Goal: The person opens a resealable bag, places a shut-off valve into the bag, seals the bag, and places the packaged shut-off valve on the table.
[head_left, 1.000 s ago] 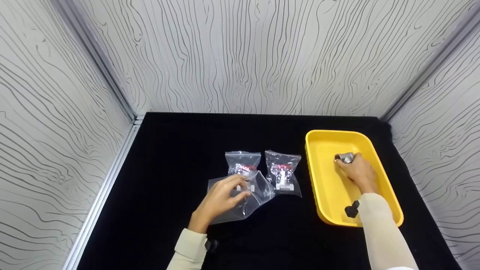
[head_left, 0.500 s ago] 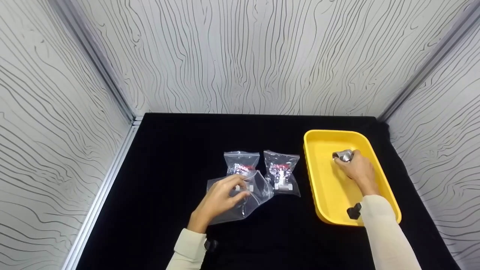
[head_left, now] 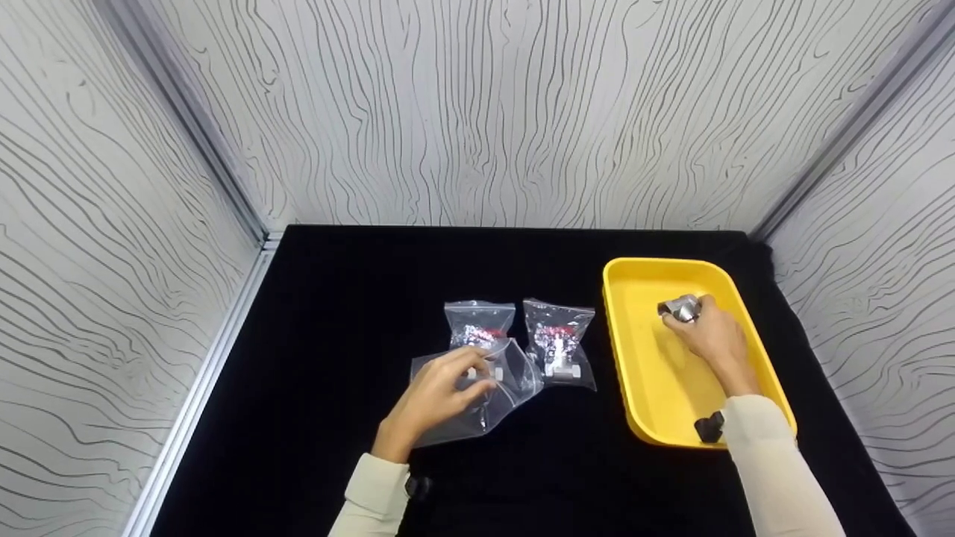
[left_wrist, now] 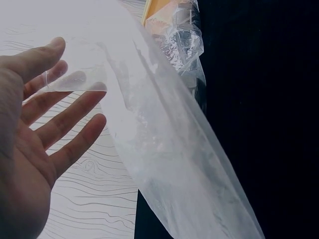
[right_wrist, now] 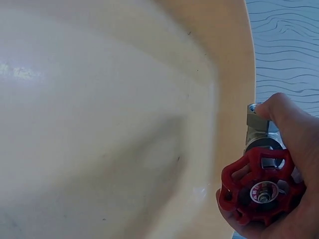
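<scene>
My left hand point(head_left: 440, 391) is at a clear plastic zip bag point(head_left: 466, 429). In the left wrist view its fingers are spread and fairly straight, some fingertips behind the bag's film point(left_wrist: 164, 149), with a gap between thumb and fingers. Over the yellow tray point(head_left: 634, 403), my right hand point(head_left: 712, 335) grips a metal valve point(head_left: 683, 307). The right wrist view shows the valve's red handwheel point(right_wrist: 264, 191) against the palm and the thumb on its metal end. The fingers hide part of the valve body.
Behind the left hand lies a zip bag point(head_left: 477, 317) with a red-wheeled valve inside, partly covered by the front bag. Another bagged valve point(head_left: 559, 343) lies to its right, beside the tray. Patterned white panels point(head_left: 477, 112) stand around the black-covered table point(head_left: 358, 283).
My right hand has risen slightly from the tray with the valve in its grip. The left hand and the bags have barely shifted.
</scene>
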{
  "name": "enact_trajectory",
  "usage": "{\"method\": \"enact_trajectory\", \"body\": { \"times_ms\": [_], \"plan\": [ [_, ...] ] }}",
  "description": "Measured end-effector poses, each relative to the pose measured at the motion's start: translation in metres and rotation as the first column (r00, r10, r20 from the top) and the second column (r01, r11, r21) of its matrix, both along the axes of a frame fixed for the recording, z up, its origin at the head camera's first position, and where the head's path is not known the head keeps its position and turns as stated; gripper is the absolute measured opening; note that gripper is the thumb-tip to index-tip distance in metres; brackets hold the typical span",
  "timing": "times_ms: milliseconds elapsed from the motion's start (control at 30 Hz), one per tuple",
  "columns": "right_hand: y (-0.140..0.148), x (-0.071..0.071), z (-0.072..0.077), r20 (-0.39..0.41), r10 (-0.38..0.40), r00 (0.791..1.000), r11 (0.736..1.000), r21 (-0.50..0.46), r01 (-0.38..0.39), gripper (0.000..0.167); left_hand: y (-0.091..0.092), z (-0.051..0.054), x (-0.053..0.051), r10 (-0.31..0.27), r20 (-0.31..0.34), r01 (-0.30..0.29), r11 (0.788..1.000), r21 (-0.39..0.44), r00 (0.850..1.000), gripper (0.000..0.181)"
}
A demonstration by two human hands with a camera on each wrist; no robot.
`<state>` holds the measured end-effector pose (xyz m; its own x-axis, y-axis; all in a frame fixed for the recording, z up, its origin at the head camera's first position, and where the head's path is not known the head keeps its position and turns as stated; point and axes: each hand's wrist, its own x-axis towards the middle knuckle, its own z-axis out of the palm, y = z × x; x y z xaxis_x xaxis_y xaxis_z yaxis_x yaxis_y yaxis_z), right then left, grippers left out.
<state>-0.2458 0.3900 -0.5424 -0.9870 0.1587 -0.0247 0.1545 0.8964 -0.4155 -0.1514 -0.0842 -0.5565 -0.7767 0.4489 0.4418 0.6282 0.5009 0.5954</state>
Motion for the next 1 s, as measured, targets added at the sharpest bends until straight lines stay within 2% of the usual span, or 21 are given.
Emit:
{"method": "enact_trajectory", "body": {
  "times_ms": [367, 1000],
  "plan": [
    [-0.016, 0.007, 0.017, -0.085, 0.043, 0.995, 0.999, 0.017, -0.042, 0.077, -0.001, 0.0, 0.0, -0.005, 0.017, 0.005, 1.0, 0.004, 1.0, 0.016],
    [-0.045, 0.023, 0.045, -0.137, 0.107, 0.985, 0.994, 0.023, -0.105, 0.079, -0.001, 0.0, 0.0, 0.001, 0.027, -0.001, 1.0, -0.002, 1.0, 0.016]
  ]
}}
